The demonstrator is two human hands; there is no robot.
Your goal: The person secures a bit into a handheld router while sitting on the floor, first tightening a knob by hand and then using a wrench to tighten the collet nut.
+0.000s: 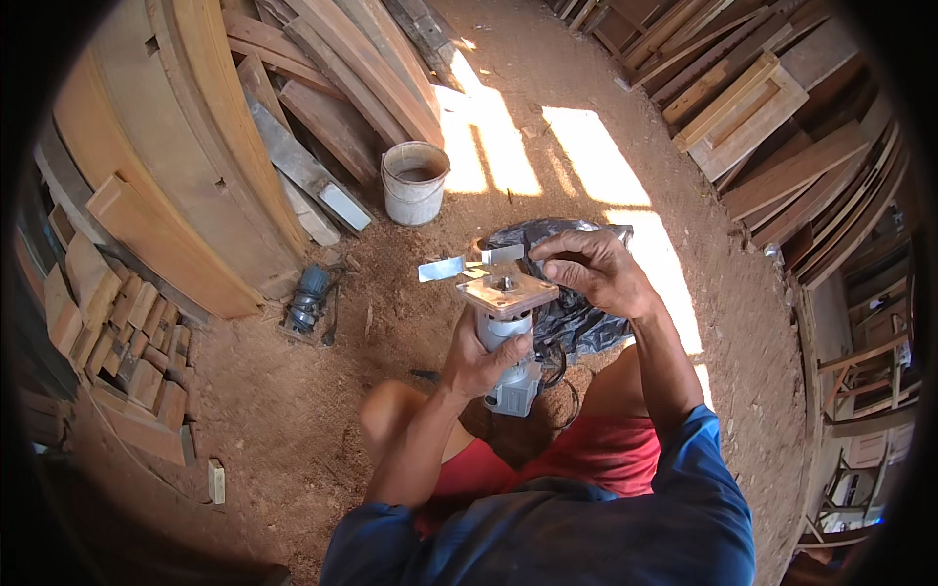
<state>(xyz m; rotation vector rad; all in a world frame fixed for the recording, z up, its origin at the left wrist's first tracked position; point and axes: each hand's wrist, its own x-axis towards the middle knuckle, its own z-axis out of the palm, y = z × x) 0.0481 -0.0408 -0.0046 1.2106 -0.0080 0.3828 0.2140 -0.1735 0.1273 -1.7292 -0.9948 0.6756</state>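
Observation:
My left hand wraps round the grey body of a small trim router, held upside down above my lap. Its square base faces up, with the collet showing in the centre hole. Over the base's far edge, my right hand has its fingers bent in a pinch at the end of a thin flat metal piece; the exact grip is partly hidden. Another shiny flat metal piece sticks out to the left beside it, with a small yellowish part between them. A black cord loops from the router.
A crumpled black plastic bag lies behind my right hand. Left of me, a second blue power tool rests on the dusty floor. Further off stands a whitish bucket. Wood offcuts and boards line the left, more timber the right.

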